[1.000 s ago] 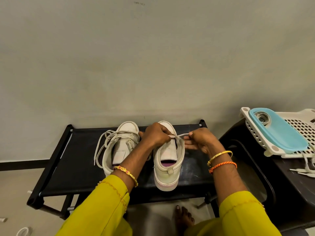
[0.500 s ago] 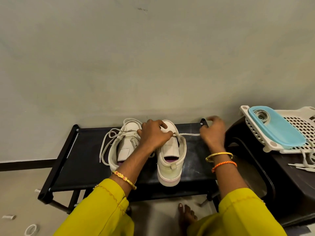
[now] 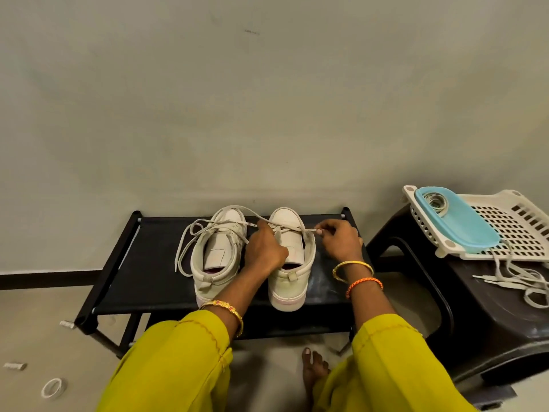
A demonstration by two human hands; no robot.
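Home: shoe rack (image 3: 154,263), plastic stool (image 3: 490,322)

The shoe (image 3: 289,281) between the left hand (image 3: 266,251) and right hand (image 3: 338,242) looks like smooth matt off-white leather, its lace (image 3: 300,230) flat woven cloth, the surface (image 3: 148,263) under them matt black fabric, the stool (image 3: 490,316) beyond the right hand glossy dark plastic.

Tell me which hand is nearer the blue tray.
Right. The right hand, pinching a lace, sits left of the blue tray; the left hand lies farther left, across the shoe.

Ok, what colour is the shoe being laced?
The shoe is off-white with a pale pink sole edge, best seen in the head view.
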